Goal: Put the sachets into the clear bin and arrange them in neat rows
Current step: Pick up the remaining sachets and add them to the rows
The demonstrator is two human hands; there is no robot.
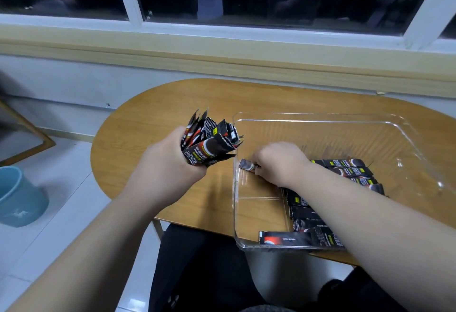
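Sachets in a fanned bundle (209, 144) sit clenched in the left hand (170, 161), centre-left, just outside the bin's (320, 120) left wall. Inside the bin, the right hand (278, 161) pinches one sachet (246, 165) near that wall. Laid rows (350, 171) fill its lower right; its upper half shows bare floor. Its lower corner overhangs the table (160, 114) edge.

The clear bin (320, 121) sits on the wooden worktop (160, 114). Just outside its left wall, the left grip (170, 161) holds a bundle of sachets (209, 141) upright, their ends fanned out. Inside the bin, close to that same wall, the right grip (278, 161) pinches a single sachet (246, 165). Laid sachets (350, 171) fill the bin's near right part in rows. A blue bucket (17, 198) stands on the floor, well left of the bin.
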